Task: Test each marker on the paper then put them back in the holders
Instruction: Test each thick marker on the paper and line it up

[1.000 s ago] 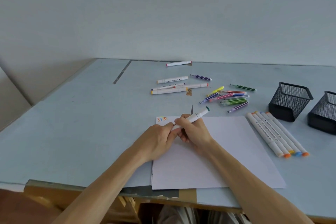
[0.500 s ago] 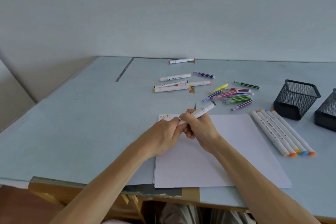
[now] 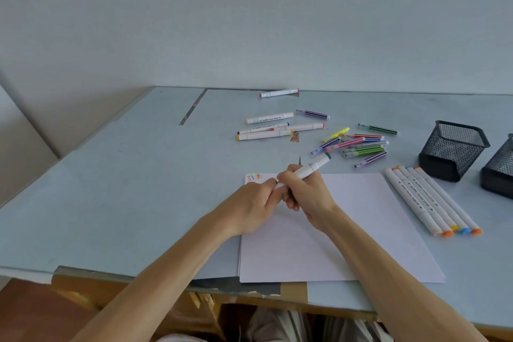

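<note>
Two hands are meeting over the upper left part of a white sheet of paper on a pale blue table. The right hand is gripping a white marker with a dark green cap, its capped end pointing up and to the right, while the left hand is pinching the marker's lower end with curled fingers. A few small coloured squiggles are showing in the sheet's top left corner. Five white markers are lying side by side just right of the paper, their orange, yellow and blue ends nearest the camera. Beyond the sheet, a loose cluster of thin coloured pens is lying beside four more white markers, with another white marker near the table's far edge. Two black mesh holders are standing at the right, the nearer one in full view and the second cut off by the frame.
</note>
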